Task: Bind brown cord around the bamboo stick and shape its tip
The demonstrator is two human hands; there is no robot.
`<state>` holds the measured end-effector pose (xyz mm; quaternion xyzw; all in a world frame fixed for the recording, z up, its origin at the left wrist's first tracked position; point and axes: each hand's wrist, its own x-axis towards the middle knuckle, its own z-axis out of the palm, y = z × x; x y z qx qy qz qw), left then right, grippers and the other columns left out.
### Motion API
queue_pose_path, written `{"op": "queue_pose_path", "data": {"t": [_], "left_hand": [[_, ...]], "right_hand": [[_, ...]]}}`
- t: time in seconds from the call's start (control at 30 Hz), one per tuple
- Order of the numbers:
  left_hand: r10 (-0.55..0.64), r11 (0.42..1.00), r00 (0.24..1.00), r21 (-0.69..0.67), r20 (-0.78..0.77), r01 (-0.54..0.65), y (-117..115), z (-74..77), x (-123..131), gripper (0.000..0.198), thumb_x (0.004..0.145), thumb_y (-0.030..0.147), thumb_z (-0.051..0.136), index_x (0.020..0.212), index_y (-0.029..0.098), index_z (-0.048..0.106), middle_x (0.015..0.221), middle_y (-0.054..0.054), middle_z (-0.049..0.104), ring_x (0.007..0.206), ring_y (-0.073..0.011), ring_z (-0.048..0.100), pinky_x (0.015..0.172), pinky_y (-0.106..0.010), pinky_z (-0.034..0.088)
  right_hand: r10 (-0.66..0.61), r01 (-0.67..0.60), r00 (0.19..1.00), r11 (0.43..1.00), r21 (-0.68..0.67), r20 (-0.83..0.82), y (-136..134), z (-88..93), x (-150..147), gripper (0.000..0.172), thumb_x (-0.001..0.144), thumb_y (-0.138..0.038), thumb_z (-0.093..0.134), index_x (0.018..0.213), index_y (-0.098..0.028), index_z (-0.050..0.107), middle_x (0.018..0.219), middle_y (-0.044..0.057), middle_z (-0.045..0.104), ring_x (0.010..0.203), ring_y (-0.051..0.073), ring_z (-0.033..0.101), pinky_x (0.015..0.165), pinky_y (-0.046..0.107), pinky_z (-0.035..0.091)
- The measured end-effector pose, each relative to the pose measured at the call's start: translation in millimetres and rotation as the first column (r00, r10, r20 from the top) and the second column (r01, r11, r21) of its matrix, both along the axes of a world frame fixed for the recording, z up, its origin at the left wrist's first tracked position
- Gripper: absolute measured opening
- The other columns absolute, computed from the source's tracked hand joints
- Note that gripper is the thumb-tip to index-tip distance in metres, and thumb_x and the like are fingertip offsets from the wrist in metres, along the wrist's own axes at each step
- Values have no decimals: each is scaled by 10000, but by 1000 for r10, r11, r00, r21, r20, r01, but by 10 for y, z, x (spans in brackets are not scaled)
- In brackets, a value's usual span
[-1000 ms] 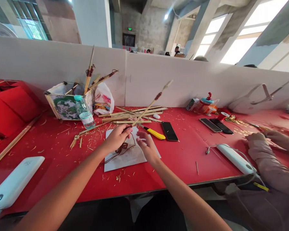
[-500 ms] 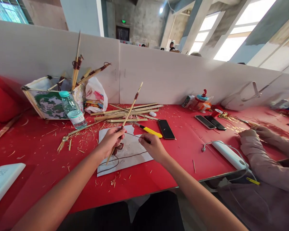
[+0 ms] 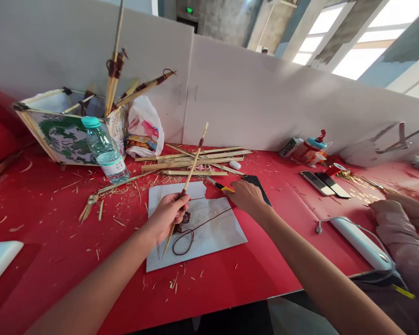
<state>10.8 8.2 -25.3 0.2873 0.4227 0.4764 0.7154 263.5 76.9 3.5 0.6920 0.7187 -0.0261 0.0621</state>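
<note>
The red table (image 3: pixel 56 223) fills the view, littered with bamboo shavings, and a white partition (image 3: pixel 265 93) stands along its far edge. At the far left, against the partition, sits a box-shaped frame (image 3: pixel 61 135) with a green dragon print, with bound sticks rising out of it. A white sheet (image 3: pixel 216 228) lies flat in the middle of the table, in front of the person.

To the right, a white power bank (image 3: pixel 359 237) lies with its cable plugged in, beside another person's sleeved hand (image 3: pixel 387 211). A plastic water bottle (image 3: pixel 104 151) with a teal cap stands upright just in front of the frame. A pile of bamboo strips (image 3: pixel 181 164) lies beyond the sheet.

The left hand (image 3: pixel 169 214) is clenched around a bamboo stick (image 3: pixel 197 151), holding it tilted over the sheet, its upper end leaning away to the right and its lower tip just above the paper. The right hand (image 3: pixel 247 196) lies palm down at the sheet's far right corner, partly covering a black phone (image 3: pixel 256 182), its fingertips at the handle of a yellow utility knife (image 3: pixel 223 187). Whether it grasps the knife cannot be told.

2 more phones (image 3: pixel 323 183) lie side by side farther right. A thin brown cord (image 3: pixel 192 232) loops on the sheet below the stick and runs toward the right hand.
</note>
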Motion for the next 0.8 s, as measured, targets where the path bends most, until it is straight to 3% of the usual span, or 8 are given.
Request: {"op": "queue_pose_path", "data": {"t": [0.23, 0.4, 0.67, 0.8], "left_hand": [[37, 999, 998, 24, -43, -36, -33, -25, 7, 412, 688, 423, 869, 801, 155, 576, 622, 52, 507, 459, -10, 286, 414, -157, 154], [39, 998, 999, 41, -31, -38, -27, -65, -3, 442, 650, 431, 890, 778, 152, 572, 616, 50, 514, 452, -10, 288, 409, -154, 159], [43, 995, 999, 93, -15, -41, -22, -33, -31, 431, 648, 404, 898, 780, 151, 575, 626, 42, 527, 444, -11, 302, 411, -153, 152], [42, 992, 999, 121, -15, -40, -47, -38, -15, 482, 618, 449, 914, 791, 148, 579, 626, 47, 524, 451, -14, 318, 409, -146, 171]], "right_hand": [[55, -55, 998, 998, -10, 20, 35, 58, -48, 206, 864, -271, 619, 1029, -186, 710, 1103, 127, 742, 952, 283, 706, 692, 306, 412], [21, -19, 999, 999, 33, -46, -7, 52, -46, 185, 854, -282, 577, 977, -193, 683, 905, 113, 728, 826, 275, 672, 626, 302, 342], [-31, 86, 954, 981, 173, -297, -181, 183, 105, 262, 927, -309, 520, 1170, -225, 573, 906, 67, 673, 790, 225, 596, 605, 294, 265], [-52, 122, 882, 985, 120, -468, -233, 190, 158, 218, 908, -309, 583, 1105, -229, 535, 851, 34, 632, 756, 201, 581, 607, 275, 305]]}}
